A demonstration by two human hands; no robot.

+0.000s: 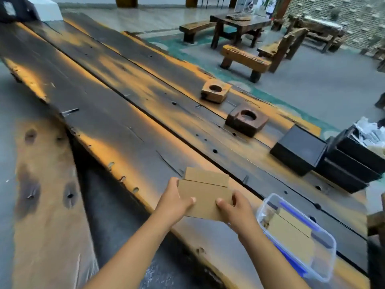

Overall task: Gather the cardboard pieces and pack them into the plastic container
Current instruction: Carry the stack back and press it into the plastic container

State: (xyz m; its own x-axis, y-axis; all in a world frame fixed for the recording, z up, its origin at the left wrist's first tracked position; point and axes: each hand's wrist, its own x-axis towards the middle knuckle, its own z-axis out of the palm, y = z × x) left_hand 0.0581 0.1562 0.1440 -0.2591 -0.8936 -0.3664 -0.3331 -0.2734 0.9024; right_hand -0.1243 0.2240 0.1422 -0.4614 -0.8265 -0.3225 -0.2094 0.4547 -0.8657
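Low in the frame's centre, the left hand point(175, 202) and right hand point(237, 207) each grip the cardboard pieces point(205, 191) above the table point(125, 113); the plastic container point(295, 236) sits at lower right, holding more cardboard.

A long plank table point(129, 105) runs from the near right away to the far left. At its near edge both hands hold a stack of cardboard pieces point(205, 198) — the left hand point(174, 202) on the stack's left side, the right hand point(238, 208) on its right. Just right of the right hand a plastic container point(325, 265) stands on the table with more cardboard point(290, 236) lying inside it. Farther back along the right edge sit two wooden blocks point(215, 91) point(246, 119), one behind the other, and nearer, right of them, a box point(299, 150) beside stacked trays point(352, 163). Beyond the table — benches point(244, 59) and another table point(239, 22).
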